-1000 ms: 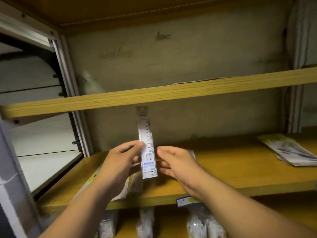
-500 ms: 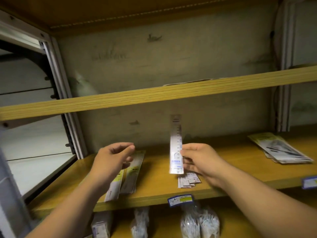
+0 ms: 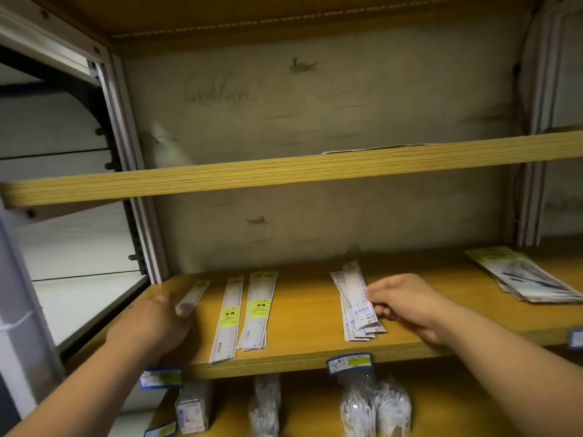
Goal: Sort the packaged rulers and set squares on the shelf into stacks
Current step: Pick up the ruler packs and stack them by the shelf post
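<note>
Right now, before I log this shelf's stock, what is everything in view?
long rulers: two stacks, white with yellow labels, shelf, left of centre
loose ruler: one, pale, blurred, far left
short rulers: one fanned stack, white with blue print, right of centre
flat packets: one stack, yellow and white, far right
shelf: one, yellow wood, under all these
upper board: one, yellow wood, above
price tags: several, blue, on shelf fronts
clear bags: a few, whitish contents, lower shelf
small box: one, white, lower shelf, left
left hand: one, at the loose ruler's near end, grip blurred
right hand: one, pinching the top short ruler
</note>
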Available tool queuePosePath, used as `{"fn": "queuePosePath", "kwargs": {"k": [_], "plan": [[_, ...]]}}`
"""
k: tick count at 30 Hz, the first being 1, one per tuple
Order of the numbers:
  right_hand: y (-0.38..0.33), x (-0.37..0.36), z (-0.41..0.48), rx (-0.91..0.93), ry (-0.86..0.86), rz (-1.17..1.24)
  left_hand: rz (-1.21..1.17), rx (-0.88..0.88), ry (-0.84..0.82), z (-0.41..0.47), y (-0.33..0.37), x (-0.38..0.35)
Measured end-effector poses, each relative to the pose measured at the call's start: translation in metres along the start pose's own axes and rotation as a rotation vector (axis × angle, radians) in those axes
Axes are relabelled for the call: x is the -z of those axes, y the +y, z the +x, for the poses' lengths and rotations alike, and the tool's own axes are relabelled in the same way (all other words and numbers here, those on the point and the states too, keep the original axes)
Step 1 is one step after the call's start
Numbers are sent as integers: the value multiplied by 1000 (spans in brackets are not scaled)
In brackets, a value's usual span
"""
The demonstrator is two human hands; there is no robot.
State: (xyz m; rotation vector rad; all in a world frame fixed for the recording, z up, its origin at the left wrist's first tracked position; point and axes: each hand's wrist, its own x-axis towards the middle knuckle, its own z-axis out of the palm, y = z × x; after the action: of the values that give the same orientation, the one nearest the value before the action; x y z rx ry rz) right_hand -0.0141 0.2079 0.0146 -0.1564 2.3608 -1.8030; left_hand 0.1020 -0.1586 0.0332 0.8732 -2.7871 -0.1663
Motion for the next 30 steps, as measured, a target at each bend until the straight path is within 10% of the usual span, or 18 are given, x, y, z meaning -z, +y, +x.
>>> {"fn": "queuePosePath", "kwargs": {"k": [18,30], "plan": [[6,-1,-5,76,153,154,-466,75,-149,14,-38,9],[-61,-115,-17,302,46,310,-1473,24,-110,19,-40,-9]]}}
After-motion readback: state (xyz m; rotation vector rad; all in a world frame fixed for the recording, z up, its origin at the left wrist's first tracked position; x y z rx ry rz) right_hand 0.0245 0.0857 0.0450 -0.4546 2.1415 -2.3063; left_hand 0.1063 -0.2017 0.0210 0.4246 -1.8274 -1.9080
